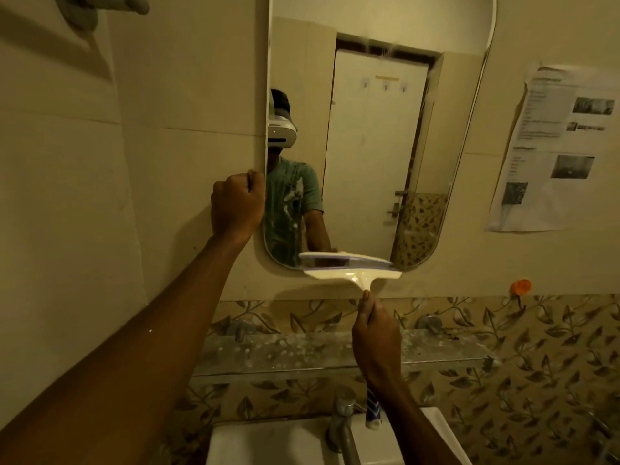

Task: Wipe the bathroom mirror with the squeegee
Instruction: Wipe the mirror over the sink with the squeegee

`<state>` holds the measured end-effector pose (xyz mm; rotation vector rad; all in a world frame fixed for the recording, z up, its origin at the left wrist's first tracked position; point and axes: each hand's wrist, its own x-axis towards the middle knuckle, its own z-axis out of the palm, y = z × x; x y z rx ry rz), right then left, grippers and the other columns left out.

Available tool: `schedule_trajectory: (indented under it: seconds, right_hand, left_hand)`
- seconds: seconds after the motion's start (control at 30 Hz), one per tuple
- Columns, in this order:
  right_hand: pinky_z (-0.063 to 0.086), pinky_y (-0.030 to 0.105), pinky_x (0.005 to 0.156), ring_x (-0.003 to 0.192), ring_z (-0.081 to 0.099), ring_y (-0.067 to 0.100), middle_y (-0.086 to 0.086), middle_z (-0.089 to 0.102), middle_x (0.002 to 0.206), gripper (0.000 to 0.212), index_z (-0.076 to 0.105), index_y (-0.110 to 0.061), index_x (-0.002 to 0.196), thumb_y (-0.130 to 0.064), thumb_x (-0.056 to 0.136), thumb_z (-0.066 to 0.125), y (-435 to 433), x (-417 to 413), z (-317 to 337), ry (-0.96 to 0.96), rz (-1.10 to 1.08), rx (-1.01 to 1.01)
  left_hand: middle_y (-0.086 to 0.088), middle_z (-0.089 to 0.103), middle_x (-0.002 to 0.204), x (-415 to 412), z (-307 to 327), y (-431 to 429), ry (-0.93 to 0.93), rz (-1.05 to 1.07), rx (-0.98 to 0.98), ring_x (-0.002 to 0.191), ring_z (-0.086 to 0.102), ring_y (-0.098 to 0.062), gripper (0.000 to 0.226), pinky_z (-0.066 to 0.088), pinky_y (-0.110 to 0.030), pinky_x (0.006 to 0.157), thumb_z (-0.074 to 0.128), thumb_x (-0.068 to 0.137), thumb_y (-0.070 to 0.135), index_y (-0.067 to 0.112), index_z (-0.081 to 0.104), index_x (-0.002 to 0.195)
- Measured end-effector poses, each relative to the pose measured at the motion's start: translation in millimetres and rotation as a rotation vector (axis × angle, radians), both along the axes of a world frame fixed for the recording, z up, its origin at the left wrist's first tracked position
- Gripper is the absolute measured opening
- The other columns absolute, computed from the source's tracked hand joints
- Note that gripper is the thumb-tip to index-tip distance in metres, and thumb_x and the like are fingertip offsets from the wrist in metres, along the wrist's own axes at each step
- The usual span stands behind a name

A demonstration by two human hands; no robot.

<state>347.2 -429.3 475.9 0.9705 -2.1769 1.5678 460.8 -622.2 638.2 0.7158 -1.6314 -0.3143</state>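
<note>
A: Where is the squeegee [352, 271]?
B: Blade at the bottom edge of the mirror [369, 146]; the right hand [375, 337] grips its handle from below, while the left hand [236, 204], fingers curled, holds the mirror's left edge.

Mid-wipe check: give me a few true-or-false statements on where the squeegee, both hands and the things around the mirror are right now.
1. The squeegee has its blade at the bottom edge of the mirror. True.
2. The right hand holds the squeegee by its handle. True.
3. The left hand lies flat on the middle of the glass. False: its fingers are curled at the mirror's left edge.
4. A printed sheet hangs on the wall left of the mirror. False: it hangs to the right.
5. A glass shelf runs below the mirror, above the tap. True.
</note>
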Motion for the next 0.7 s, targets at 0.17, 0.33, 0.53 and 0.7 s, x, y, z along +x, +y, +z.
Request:
schedule_trajectory:
  seconds: [0.17,0.33,0.53,0.7]
  right_hand:
    - [0.035,0.014,0.039,0.043,0.046,0.004,-0.006,0.046,0.055,0.038,0.049,-0.021,0.071,-0.029,0.104,0.034,-4.6,-1.3,84.0,0.067,0.065,-0.170]
    - [0.046,0.027,0.050,0.054,0.051,0.007,-0.006,0.051,0.065,0.035,0.049,-0.027,0.075,-0.035,0.104,0.031,-21.1,-1.8,182.7,0.095,0.195,-0.282]
    - [0.054,0.030,0.051,0.050,0.054,0.008,-0.004,0.055,0.064,0.035,0.050,-0.025,0.078,-0.033,0.105,0.029,-44.8,-3.7,286.4,0.224,0.200,-0.367]
    - [0.047,0.020,0.052,0.051,0.057,0.007,-0.002,0.059,0.063,0.045,0.051,-0.020,0.071,-0.032,0.106,0.026,-63.8,-6.8,352.2,0.325,0.165,-0.381]
  left_hand:
    - [-0.011,0.065,0.059,8.9,31.7,-7.0,0.001,0.010,0.016,0.052,0.063,-0.024,0.058,0.058,-0.042,0.055,0.031,0.095,0.040,0.006,0.064,0.060]
    - [-0.011,0.068,0.065,6.9,100.4,-11.4,0.196,-0.117,-0.013,0.056,0.066,-0.026,0.061,0.057,-0.048,0.055,0.026,0.086,0.050,0.008,0.067,0.069]
    - [-0.016,0.069,0.080,4.8,188.4,5.7,0.289,-0.260,-0.070,0.075,0.066,-0.030,0.066,0.056,-0.050,0.074,0.024,0.098,0.050,0.001,0.066,0.082]
    - [-0.013,0.070,0.094,6.8,238.1,8.9,0.214,-0.350,0.039,0.088,0.065,-0.027,0.068,0.053,-0.043,0.087,0.020,0.095,0.062,0.012,0.065,0.082]
